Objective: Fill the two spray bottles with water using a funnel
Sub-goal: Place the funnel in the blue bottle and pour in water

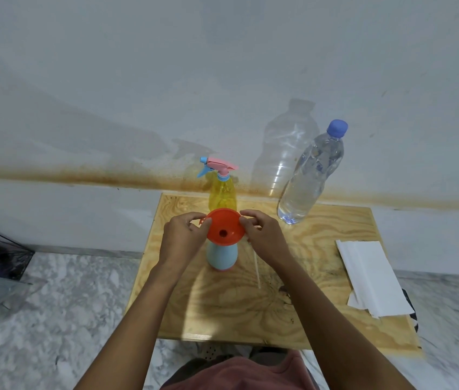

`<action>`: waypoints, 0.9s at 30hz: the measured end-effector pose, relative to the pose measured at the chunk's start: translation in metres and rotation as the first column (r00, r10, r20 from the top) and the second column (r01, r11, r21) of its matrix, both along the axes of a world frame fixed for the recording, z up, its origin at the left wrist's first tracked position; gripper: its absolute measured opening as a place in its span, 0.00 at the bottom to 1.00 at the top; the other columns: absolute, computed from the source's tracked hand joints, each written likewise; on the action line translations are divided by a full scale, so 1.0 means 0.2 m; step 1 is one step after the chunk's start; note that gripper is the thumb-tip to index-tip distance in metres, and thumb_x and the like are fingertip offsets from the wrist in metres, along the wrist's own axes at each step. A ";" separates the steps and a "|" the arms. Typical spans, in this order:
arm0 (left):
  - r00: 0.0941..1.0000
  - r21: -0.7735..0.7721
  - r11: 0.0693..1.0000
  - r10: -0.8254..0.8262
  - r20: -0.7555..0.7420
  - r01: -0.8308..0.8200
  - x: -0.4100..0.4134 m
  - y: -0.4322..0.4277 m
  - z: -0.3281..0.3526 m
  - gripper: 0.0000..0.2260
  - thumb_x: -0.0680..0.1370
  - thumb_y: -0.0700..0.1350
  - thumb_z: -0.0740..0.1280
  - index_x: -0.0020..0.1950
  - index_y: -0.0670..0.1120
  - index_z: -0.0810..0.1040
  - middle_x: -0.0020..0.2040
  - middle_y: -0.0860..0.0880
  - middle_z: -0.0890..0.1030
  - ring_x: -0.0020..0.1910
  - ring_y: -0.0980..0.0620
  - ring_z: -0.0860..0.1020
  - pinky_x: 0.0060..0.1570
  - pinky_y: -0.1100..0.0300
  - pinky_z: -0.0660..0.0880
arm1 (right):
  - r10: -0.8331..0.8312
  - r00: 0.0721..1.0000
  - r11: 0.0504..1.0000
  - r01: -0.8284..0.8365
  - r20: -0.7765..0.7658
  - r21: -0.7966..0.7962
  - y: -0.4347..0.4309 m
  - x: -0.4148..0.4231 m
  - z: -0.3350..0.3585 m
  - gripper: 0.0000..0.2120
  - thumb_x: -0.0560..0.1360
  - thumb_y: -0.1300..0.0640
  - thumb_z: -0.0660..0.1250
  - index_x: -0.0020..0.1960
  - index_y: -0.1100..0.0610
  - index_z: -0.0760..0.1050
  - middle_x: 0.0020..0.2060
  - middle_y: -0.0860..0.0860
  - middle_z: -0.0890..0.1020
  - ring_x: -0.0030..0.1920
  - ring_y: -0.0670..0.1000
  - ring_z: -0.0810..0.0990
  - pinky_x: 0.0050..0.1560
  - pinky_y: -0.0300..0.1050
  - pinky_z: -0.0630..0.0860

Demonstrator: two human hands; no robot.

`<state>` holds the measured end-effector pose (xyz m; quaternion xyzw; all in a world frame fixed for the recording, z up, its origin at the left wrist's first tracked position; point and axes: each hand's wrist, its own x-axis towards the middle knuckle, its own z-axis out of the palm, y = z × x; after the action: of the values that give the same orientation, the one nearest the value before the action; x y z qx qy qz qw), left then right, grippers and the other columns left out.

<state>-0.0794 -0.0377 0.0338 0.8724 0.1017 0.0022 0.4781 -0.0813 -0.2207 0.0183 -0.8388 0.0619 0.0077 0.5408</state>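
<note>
On the wooden table (321, 305), the left hand (183, 235) is pinching the left rim of the orange funnel (224, 225) between thumb and fingertips. The funnel is sitting upright in the neck of the pale blue bottle (221, 256). Just behind it, the yellow spray bottle (222, 192) is standing with its pink and blue trigger head on. The right hand (264, 235) is pinching the funnel's right rim. A thin white tube (257, 270) is lying beneath that hand. Further right, a blue-capped water bottle (307, 181) is standing near the wall, and folded white paper (371, 277) is lying at the table's edge.
</note>
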 end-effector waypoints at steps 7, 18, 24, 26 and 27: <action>1.000 0.426 0.904 -0.024 -0.002 0.022 -0.02 0.02 0.15 0.25 0.76 0.65 0.64 0.68 0.54 0.77 0.38 0.54 0.80 0.41 0.55 0.74 0.36 0.59 0.68 | -0.215 0.967 0.973 0.224 0.136 -0.050 -0.20 -0.06 0.00 0.12 0.80 0.52 0.65 0.61 0.52 0.78 0.46 0.44 0.82 0.47 0.41 0.81 0.49 0.40 0.80; 0.917 -0.118 0.912 -0.382 0.114 0.394 0.35 -0.76 0.41 0.26 0.74 0.55 0.73 0.70 0.52 0.73 0.59 0.53 0.76 0.55 0.51 0.77 0.54 0.58 0.77 | -0.337 0.935 0.936 0.345 0.109 -0.074 -0.74 0.13 0.02 0.39 0.70 0.42 0.75 0.75 0.53 0.63 0.68 0.53 0.72 0.63 0.48 0.73 0.61 0.56 0.77; 0.881 -0.110 0.874 -0.469 0.062 0.473 0.54 -1.00 0.38 0.30 0.71 0.53 0.77 0.70 0.53 0.71 0.64 0.56 0.77 0.61 0.53 0.77 0.58 0.55 0.77 | -0.154 0.977 0.986 0.161 0.145 -0.036 -0.85 0.30 0.08 0.31 0.69 0.46 0.77 0.67 0.44 0.68 0.59 0.37 0.77 0.61 0.36 0.76 0.61 0.51 0.78; 0.894 -0.090 0.889 -0.446 0.045 0.448 0.58 -1.01 0.35 0.32 0.69 0.54 0.78 0.70 0.52 0.71 0.66 0.55 0.77 0.64 0.53 0.76 0.61 0.53 0.76 | -0.124 0.982 0.992 0.126 0.139 -0.007 -0.89 0.35 0.08 0.30 0.68 0.45 0.78 0.66 0.45 0.70 0.58 0.38 0.79 0.61 0.37 0.76 0.62 0.50 0.77; 0.895 -0.095 0.890 -0.445 0.038 0.446 0.60 -1.00 0.34 0.33 0.68 0.55 0.79 0.71 0.53 0.71 0.66 0.55 0.77 0.65 0.54 0.75 0.63 0.52 0.75 | -0.117 0.984 0.993 0.118 0.136 -0.004 -0.89 0.36 0.08 0.32 0.67 0.43 0.78 0.67 0.46 0.70 0.60 0.39 0.79 0.62 0.38 0.76 0.63 0.50 0.77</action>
<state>0.0397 -0.2379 0.1009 0.8470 -0.1046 -0.1059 0.5103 -0.0095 -0.3994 0.0350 -0.8356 0.0744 -0.0817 0.5381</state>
